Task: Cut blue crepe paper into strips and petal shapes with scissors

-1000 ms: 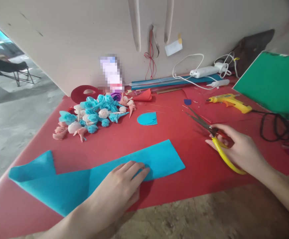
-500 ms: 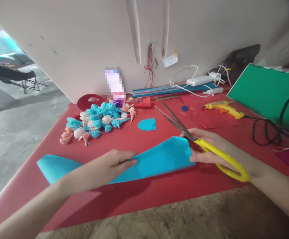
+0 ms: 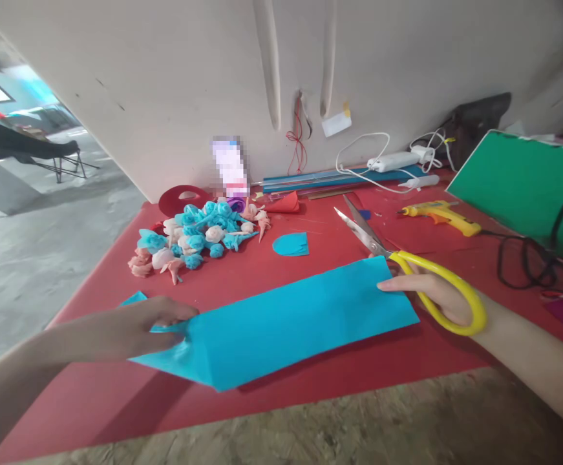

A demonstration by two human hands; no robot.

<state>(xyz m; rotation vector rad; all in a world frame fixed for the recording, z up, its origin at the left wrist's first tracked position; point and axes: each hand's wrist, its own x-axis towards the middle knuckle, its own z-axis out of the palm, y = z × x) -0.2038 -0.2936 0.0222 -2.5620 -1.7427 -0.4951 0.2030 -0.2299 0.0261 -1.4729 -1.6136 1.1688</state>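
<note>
Blue paper (image 3: 300, 313) stretches near the front edge of the table (image 3: 344, 371), held by the left hand (image 3: 140, 323) and the right hand (image 3: 439, 294), whose grip also keeps scissors (image 3: 410, 259), apparently so both can spread it.

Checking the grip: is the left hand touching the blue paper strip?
Touching: the head view shows the left hand pinching the blue paper strip, which is crumpled there.

Left hand (image 3: 158, 321) pinching, right hand (image 3: 441, 298) curled; hands well apart, forearms (image 3: 528, 358) angled inward.
</note>
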